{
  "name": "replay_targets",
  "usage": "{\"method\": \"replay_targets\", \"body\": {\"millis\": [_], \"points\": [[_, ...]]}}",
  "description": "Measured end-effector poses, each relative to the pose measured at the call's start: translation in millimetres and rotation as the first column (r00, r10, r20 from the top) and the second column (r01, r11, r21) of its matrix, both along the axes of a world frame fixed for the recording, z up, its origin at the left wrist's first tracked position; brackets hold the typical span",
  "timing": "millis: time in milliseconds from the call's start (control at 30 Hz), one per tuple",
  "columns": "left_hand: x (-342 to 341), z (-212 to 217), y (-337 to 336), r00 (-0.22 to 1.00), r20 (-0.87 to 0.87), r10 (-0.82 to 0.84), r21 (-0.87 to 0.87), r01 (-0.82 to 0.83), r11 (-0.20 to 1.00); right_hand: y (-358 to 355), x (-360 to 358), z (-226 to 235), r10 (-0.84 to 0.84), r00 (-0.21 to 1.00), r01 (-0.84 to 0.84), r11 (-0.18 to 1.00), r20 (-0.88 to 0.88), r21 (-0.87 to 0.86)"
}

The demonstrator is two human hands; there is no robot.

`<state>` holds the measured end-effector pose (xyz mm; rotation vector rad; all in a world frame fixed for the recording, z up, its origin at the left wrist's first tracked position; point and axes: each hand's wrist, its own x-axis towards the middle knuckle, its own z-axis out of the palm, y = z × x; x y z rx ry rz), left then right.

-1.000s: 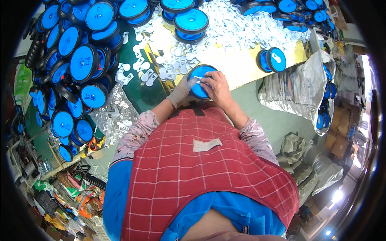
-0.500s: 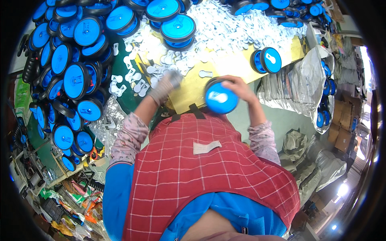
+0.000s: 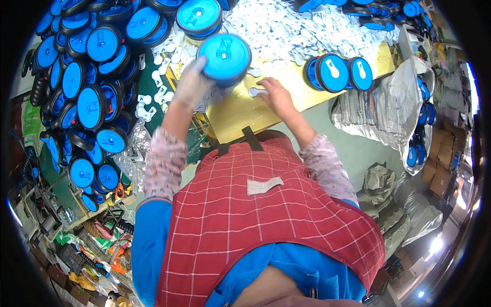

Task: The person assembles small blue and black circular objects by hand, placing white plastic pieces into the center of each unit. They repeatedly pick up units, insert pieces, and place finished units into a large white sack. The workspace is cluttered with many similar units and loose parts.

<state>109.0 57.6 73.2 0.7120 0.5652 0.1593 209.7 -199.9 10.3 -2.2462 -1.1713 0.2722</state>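
My left hand (image 3: 190, 84), in a pale glove and smeared by motion, grips the left edge of a blue wheel pair (image 3: 224, 57) with black tyres. The wheel pair is tilted over the yellow tabletop, its blue face up. To the right, my bare right hand (image 3: 279, 98) has its thumb and fingers apart. Its fingertips are at the right end of a small white key-shaped piece (image 3: 254, 92) lying on the yellow surface. Farther right stand two wheel pairs side by side, a nearer-left one (image 3: 331, 73) and another (image 3: 361, 74), each with a white key-shaped mark on its face.
Blue wheels (image 3: 92, 107) are heaped along the left and back left. A spread of loose white pieces (image 3: 296, 38) covers the back of the yellow tabletop (image 3: 232, 115). A pale sack (image 3: 376, 97) hangs at the right edge; several crumpled sacks (image 3: 396, 204) lie lower right.
The wheel pair from my right hand now stands beside the other marked one. My right hand has moved back to the white piece; my left hand has moved up-left and taken another wheel pair.
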Motion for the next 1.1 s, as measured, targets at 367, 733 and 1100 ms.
{"method": "replay_targets", "body": {"millis": [367, 733, 1100], "points": [[-140, -35, -108, 0.996, -0.063, -0.063, -0.212, 0.048, 0.976, -16, -8, -70, -0.380, 0.534, 0.642, 0.764, -0.755, 0.069], [-103, -78, -60, 0.890, -0.374, -0.261, 0.615, 0.448, 0.649, -32, 4, -41, -0.203, 0.936, 0.225, 0.973, 0.287, -0.045], [-96, -67, -82, 0.971, -0.032, -0.236, -0.191, 0.226, 0.955, -18, -77, 52, -0.309, 0.924, 0.358, 0.907, -0.226, 0.223]]}}
